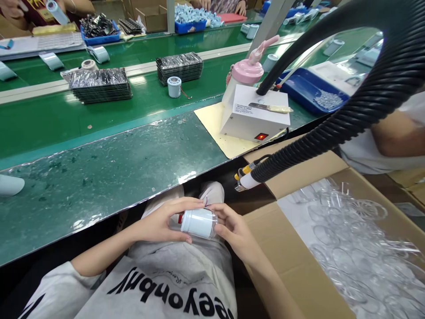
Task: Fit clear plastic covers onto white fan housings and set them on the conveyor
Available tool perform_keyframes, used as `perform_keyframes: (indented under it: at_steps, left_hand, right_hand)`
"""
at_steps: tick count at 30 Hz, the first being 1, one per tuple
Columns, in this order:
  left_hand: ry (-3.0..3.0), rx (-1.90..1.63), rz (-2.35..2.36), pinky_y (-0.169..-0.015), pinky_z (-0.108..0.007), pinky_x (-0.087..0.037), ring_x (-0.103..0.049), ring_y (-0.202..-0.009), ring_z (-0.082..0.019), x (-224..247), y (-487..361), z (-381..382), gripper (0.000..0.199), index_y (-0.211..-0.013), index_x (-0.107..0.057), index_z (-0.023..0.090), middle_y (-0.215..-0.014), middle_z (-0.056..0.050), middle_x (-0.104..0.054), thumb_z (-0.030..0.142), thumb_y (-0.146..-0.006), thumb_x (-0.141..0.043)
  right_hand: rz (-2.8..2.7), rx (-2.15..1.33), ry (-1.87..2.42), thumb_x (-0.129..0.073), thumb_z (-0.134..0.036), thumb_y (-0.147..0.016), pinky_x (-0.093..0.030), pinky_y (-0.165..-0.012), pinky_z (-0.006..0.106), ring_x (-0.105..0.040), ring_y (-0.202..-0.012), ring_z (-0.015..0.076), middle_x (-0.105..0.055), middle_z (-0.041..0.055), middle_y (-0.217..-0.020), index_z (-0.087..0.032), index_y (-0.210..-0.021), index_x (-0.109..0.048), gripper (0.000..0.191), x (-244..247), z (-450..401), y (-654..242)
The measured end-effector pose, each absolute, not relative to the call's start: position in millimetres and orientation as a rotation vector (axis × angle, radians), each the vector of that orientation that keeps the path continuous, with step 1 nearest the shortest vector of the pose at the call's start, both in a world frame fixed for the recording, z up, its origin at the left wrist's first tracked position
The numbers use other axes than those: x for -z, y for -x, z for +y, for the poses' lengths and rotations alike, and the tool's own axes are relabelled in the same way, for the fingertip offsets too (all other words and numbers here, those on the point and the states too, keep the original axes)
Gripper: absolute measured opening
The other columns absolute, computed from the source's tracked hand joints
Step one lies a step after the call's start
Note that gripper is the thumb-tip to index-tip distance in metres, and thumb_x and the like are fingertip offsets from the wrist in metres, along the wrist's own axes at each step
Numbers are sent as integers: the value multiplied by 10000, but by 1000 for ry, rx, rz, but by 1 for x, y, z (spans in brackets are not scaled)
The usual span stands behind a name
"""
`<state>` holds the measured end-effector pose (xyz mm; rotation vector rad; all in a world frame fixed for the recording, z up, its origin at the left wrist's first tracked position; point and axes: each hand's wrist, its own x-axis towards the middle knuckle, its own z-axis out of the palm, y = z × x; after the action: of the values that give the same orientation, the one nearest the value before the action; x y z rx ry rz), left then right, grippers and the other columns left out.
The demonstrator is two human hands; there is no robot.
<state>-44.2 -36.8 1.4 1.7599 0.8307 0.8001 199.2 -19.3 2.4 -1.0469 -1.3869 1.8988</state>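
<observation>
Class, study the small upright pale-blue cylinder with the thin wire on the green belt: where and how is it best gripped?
Probably around the curved side wall of the pale-blue cylinder, coming from the near side: it stands upright, and the black stack sits close behind it. Keep clear of the thin wire, which trails off to the right.

Lettering on the shirt resembles “eeyonbny”; the label on the white box is unreadable.
</observation>
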Motion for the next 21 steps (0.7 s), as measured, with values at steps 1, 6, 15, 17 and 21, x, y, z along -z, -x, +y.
perform_keyframes:
  at_steps: [1,6,15,17,21]
  left_hand:
    - [-1766,-811,820,-1158,-472,-413,-523,-1381,-303,-1,44,-37,762,-1478,-490,325,-1482,-113,-568,357,-792,-823]
    - [-1778,-822,788,-1156,-470,-417,-524,-1381,-302,1,43,-36,787,-1487,-474,340,-1489,-112,-560,351,-785,-830]
    - [-1574,-779,806,-1146,-472,-428,-535,-1366,-321,0,44,-36,821,-1463,-521,307,-1476,-122,-573,292,-723,-878]
    - [-1368,-765,825,-1129,-453,-449,-542,-1360,-322,5,41,-33,856,-1463,-525,287,-1489,-137,-556,282,-693,-898]
    - [-1039,-796,782,-1119,-430,-457,-550,-1357,-322,25,26,-9,877,-1447,-543,244,-1479,-164,-564,245,-657,-922]
  right_hand:
    - [-1370,-1912,1037,-739,-633,-803,-584,-621,290,-664,-736,192,-697,55,-941,-238,-1077,-608,498,-2,-19,-198]
    - [-1263,-1987,1053,-707,-686,-797,-549,-477,243,-621,-573,146,-617,-12,-740,-221,-959,-581,509,1,-20,-194]
    - [-1073,-2170,1053,-631,-779,-785,-430,-327,180,-603,-392,137,-621,-41,-545,-201,-891,-512,599,18,-22,-187]
    - [-984,-2161,1051,-661,-761,-771,-424,-316,176,-593,-378,127,-628,-44,-570,-196,-909,-527,596,24,-21,-186]
    - [-763,-2083,1036,-718,-730,-713,-377,-299,164,-552,-353,108,-640,-32,-583,-197,-894,-536,592,46,-16,-185]
